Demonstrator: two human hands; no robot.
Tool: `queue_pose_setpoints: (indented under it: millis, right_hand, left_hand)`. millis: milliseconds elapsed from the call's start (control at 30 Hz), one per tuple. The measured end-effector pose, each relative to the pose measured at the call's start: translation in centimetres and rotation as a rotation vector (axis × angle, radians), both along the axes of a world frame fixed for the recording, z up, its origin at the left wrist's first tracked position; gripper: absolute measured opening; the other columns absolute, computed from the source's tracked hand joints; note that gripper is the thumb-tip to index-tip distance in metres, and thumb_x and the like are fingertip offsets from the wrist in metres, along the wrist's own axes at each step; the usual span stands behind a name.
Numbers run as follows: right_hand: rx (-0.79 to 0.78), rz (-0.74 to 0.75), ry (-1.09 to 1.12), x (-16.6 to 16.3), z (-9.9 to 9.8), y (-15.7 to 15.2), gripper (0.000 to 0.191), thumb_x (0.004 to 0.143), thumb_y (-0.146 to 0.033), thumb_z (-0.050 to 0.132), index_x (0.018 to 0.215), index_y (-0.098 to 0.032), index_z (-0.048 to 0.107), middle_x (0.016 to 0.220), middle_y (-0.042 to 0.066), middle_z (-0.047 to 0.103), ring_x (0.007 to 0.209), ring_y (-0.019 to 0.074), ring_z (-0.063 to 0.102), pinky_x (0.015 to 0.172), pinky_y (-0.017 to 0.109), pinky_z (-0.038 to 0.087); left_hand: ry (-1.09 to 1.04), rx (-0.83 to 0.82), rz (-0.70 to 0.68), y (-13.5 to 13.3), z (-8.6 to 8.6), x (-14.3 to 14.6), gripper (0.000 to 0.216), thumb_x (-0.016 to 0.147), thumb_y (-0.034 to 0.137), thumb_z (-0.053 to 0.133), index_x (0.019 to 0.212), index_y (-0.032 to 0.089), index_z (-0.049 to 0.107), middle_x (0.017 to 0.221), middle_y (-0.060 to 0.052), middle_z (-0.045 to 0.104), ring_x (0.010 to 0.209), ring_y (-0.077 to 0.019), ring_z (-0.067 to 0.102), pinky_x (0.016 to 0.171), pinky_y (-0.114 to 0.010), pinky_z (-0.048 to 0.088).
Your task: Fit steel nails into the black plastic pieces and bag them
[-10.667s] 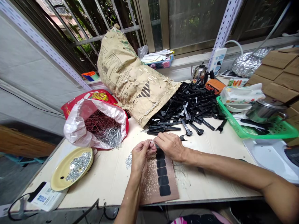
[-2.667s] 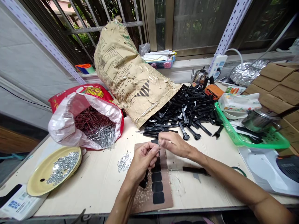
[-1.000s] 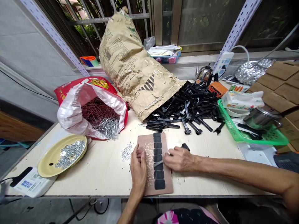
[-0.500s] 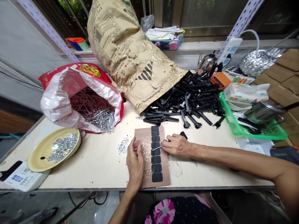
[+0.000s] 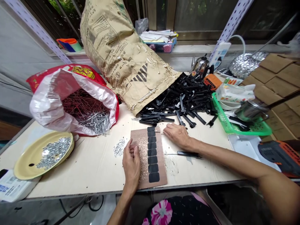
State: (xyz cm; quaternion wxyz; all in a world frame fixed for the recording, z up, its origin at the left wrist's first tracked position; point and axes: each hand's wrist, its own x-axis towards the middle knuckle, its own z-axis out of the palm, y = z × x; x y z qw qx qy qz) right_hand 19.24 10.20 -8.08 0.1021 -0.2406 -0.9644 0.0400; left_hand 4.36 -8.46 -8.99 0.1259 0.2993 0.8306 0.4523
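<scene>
My left hand (image 5: 131, 162) rests at the left edge of a brown board (image 5: 161, 175), its fingers curled loosely with nothing visible in them. A column of several black rounded pads (image 5: 153, 160) runs down the board, and pale specks lie left of it. My right hand (image 5: 177, 136) is at the board's upper right edge, fingers closed. Something thin shows at its fingertips, but its kind is unclear. Below that hand, a black-handled tool (image 5: 187, 153) with a thin metal shaft lies on the table. Small shiny pieces (image 5: 119, 147) are heaped beyond my left fingertips.
Black plastic parts (image 5: 182, 97) spill from a paper sack (image 5: 117, 56). A red and white bag (image 5: 47, 103) holds thin metal pins. At left stands a yellow dish (image 5: 21, 164) of shiny pieces. A green basket (image 5: 253, 131) and cardboard boxes (image 5: 276, 90) are at right.
My right hand has moved away from the pads, up toward the board's upper right edge. The black-handled tool now shows on the table below it. My left hand stays by the board.
</scene>
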Motion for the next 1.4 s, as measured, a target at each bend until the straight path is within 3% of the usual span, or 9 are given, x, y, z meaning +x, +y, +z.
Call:
queue_pose_setpoints:
  millis: [167, 367, 500, 667, 833, 967, 1133, 1200, 1400]
  right_hand:
    - [-0.192, -0.103, -0.048, 5.1, 0.3, -2.4, 0.022, 0.094, -0.029, 0.045, 0.089, -0.021, 0.065, 0.085, 0.002, 0.060, 0.072, 0.0126, 0.052, 0.055, 0.025, 0.028]
    - [-0.223, 0.032, 0.021, 7.6, 1.4, -2.8, 0.024, 0.089, -0.040, 0.052, 0.084, -0.024, 0.069, 0.080, 0.002, 0.064, 0.077, 0.0163, 0.052, 0.069, 0.031, 0.034]
    - [-0.121, -0.041, 0.181, 4.6, 2.1, 0.5, 0.024, 0.093, -0.031, 0.047, 0.090, -0.018, 0.067, 0.086, 0.005, 0.065, 0.080, 0.0166, 0.052, 0.073, 0.030, 0.035]
    - [-0.044, 0.065, 0.265, -2.0, 2.4, 3.2, 0.025, 0.095, -0.031, 0.043, 0.094, -0.018, 0.065, 0.090, 0.005, 0.064, 0.084, 0.0163, 0.050, 0.075, 0.028, 0.035]
    - [0.043, 0.177, 0.133, -9.0, 2.0, 4.3, 0.030, 0.095, -0.035, 0.043, 0.087, -0.019, 0.067, 0.086, 0.005, 0.062, 0.083, 0.0170, 0.045, 0.067, 0.028, 0.033]
    - [0.070, 0.251, -0.055, -13.0, 1.5, 4.2, 0.025, 0.090, -0.037, 0.051, 0.085, -0.018, 0.067, 0.091, 0.008, 0.062, 0.093, 0.0209, 0.045, 0.069, 0.030, 0.034]
    - [0.056, 0.196, -0.183, -15.2, 1.0, 3.2, 0.026, 0.093, -0.023, 0.041, 0.112, -0.020, 0.059, 0.112, 0.011, 0.057, 0.096, 0.0242, 0.049, 0.075, 0.035, 0.037]
    - [0.054, 0.166, -0.233, -15.5, 1.0, 2.8, 0.031, 0.093, -0.016, 0.034, 0.113, -0.019, 0.057, 0.115, 0.012, 0.054, 0.095, 0.0245, 0.050, 0.076, 0.037, 0.038]
    - [0.032, 0.129, -0.258, -15.0, 1.6, 2.0, 0.036, 0.093, -0.013, 0.027, 0.118, -0.020, 0.051, 0.123, 0.014, 0.048, 0.099, 0.0270, 0.047, 0.076, 0.038, 0.040]
  left_hand:
    - [-0.019, 0.004, -0.019, 0.2, 0.2, 0.0, 0.052, 0.086, 0.044, 0.046, 0.131, 0.018, 0.044, 0.097, -0.007, 0.057, 0.084, -0.0205, 0.055, 0.079, -0.035, 0.046]
    - [-0.006, -0.004, -0.039, 0.2, 0.2, -0.1, 0.055, 0.084, 0.049, 0.047, 0.130, 0.018, 0.047, 0.095, -0.007, 0.058, 0.080, -0.0207, 0.055, 0.075, -0.035, 0.047]
    - [0.010, -0.002, -0.040, 0.2, 0.1, -0.3, 0.054, 0.084, 0.050, 0.047, 0.127, 0.019, 0.050, 0.095, -0.007, 0.058, 0.080, -0.0210, 0.056, 0.075, -0.035, 0.047]
    - [0.027, 0.009, -0.076, 0.1, -0.1, -0.5, 0.050, 0.084, 0.048, 0.048, 0.124, 0.018, 0.053, 0.092, -0.007, 0.058, 0.079, -0.0205, 0.057, 0.073, -0.035, 0.048]
    - [0.036, 0.036, -0.073, 0.0, -0.1, -0.2, 0.044, 0.084, 0.045, 0.049, 0.118, 0.017, 0.056, 0.088, -0.006, 0.059, 0.075, -0.0192, 0.057, 0.070, -0.034, 0.049]
    - [-0.001, 0.036, -0.063, -0.3, 1.0, -1.1, 0.039, 0.086, 0.041, 0.048, 0.117, 0.018, 0.057, 0.095, -0.007, 0.062, 0.081, -0.0186, 0.059, 0.071, -0.031, 0.049]
    - [0.295, -0.028, 0.016, -1.7, 2.1, -5.8, 0.031, 0.089, 0.037, 0.045, 0.104, 0.018, 0.064, 0.099, -0.008, 0.063, 0.090, -0.0215, 0.057, 0.075, -0.032, 0.045]
    - [0.400, -0.106, 0.013, -2.3, 2.0, -7.9, 0.031, 0.089, 0.036, 0.044, 0.100, 0.017, 0.066, 0.096, -0.009, 0.064, 0.090, -0.0228, 0.055, 0.075, -0.034, 0.044]
    - [0.579, -0.332, -0.142, -1.7, 0.9, -10.0, 0.031, 0.089, 0.034, 0.045, 0.097, 0.017, 0.070, 0.088, -0.009, 0.063, 0.085, -0.0238, 0.049, 0.074, -0.033, 0.041]
